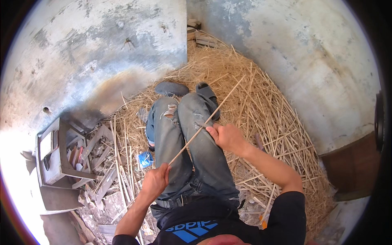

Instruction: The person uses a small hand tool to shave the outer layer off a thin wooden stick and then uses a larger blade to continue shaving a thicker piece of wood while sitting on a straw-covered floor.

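A long, thin pale stick [188, 144] slants across my lap, its far end rising over the straw to the upper right. My left hand [156, 179] is closed round its near end, just above my left thigh. Over my right knee, my right hand [226, 138] is closed with its fingertips at the middle of the stick. A small dark, blade-like piece [203, 125] shows at those fingertips, crossing the stick; its kind is too small to tell. My legs in torn grey jeans [204, 159] are bent beneath both hands.
Straw and split sticks [277, 139] cover the floor ahead and to the right. A broken wooden stool [61, 153] lies at the left, among wood scraps. By my left leg is a blue wrapper [145, 159]. One grey sandal [171, 88] lies ahead; stained walls [294, 49] curve round.
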`<state>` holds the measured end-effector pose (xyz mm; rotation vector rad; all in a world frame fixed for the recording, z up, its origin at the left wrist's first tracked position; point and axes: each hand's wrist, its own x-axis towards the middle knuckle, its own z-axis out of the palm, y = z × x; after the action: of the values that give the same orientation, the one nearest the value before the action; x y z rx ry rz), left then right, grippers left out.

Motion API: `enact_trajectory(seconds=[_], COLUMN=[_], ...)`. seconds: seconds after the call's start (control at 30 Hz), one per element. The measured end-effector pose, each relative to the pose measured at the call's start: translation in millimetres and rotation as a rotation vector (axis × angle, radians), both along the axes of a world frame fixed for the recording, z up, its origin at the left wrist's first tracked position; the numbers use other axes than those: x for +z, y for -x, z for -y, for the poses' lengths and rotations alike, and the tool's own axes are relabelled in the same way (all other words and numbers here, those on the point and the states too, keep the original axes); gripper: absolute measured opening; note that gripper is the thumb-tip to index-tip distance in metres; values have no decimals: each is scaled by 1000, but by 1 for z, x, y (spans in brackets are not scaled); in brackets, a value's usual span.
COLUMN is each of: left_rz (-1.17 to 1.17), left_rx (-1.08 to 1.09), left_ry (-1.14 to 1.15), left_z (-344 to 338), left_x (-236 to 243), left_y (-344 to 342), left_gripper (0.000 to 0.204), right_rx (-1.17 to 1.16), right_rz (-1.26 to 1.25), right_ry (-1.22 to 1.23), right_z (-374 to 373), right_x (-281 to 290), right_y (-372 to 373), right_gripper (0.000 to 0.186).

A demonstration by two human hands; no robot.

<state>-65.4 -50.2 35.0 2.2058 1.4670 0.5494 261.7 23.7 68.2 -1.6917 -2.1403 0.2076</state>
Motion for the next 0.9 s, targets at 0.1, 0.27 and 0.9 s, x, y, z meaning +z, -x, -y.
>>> enact_trajectory(seconds=[0.1, 0.27, 0.9], left_rz=[-44, -55, -44], left_rx=[-16, 4, 41], left_ry=[11, 27, -28], left_z=[1, 4, 23], left_x=[-4, -13, -28], left_y=[9, 10, 49], left_gripper=[16, 18, 6], right_rx=[-174, -39, -305], right_rz=[-95, -60, -1229], right_ry=[40, 43, 239], right_z=[-44, -30, -80], right_x=[8, -2, 3], right_y=[-55, -35, -91], right_gripper=[61, 66, 42])
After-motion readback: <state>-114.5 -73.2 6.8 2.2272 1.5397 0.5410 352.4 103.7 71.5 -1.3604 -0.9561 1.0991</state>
